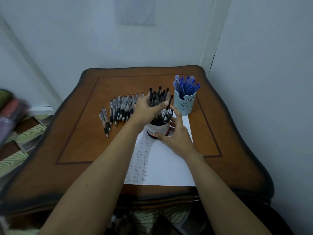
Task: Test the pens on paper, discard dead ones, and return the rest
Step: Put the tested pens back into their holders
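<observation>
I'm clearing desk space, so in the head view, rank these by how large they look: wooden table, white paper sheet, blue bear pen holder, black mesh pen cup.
1. wooden table
2. white paper sheet
3. blue bear pen holder and black mesh pen cup: they look alike. The cup is nearer and partly hidden, so they are left unranked.

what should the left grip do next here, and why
Probably pinch one pen and lift it straight out of the mesh cup. The left grip is in among the black pens standing there, the right grip steadies the cup, and the paper has bare space beside the test marks. Whether it already holds one I cannot tell.
</observation>
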Tool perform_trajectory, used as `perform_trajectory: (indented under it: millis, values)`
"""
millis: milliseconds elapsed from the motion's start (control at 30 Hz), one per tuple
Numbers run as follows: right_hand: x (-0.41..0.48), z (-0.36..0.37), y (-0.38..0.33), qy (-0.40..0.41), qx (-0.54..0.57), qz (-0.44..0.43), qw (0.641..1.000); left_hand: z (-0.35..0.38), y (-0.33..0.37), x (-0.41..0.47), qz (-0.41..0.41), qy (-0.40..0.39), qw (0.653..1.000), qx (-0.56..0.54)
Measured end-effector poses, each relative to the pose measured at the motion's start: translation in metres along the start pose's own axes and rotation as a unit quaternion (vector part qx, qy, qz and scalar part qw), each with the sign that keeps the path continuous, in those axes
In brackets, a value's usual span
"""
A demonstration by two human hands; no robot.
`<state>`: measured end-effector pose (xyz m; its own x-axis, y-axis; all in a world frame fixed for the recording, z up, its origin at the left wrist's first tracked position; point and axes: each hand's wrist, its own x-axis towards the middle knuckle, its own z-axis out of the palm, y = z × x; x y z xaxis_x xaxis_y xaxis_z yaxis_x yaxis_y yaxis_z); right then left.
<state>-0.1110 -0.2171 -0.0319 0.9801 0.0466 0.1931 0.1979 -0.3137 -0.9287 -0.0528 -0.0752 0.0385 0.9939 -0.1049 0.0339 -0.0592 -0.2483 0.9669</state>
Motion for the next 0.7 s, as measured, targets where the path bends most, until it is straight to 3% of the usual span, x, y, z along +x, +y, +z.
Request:
perform_trajectory:
  millis: [133, 500, 700]
  values:
    - [-0.001, 0.000, -0.001, -0.003, -0.001, -0.004, 1.000, -0.019, -0.002, -0.004, -0.045, -0.078, 0.996, 0.015]
    - [-0.001, 0.000, 0.001, 0.007, -0.002, 0.002, 1.000, -0.029, -0.014, -0.011, 0.047, 0.106, 0.993, -0.005]
    - [-0.002, 0.001, -0.003, 0.008, -0.006, 0.001, 1.000, -0.026, -0.012, -0.006, 0.100, 0.098, 0.990, 0.012]
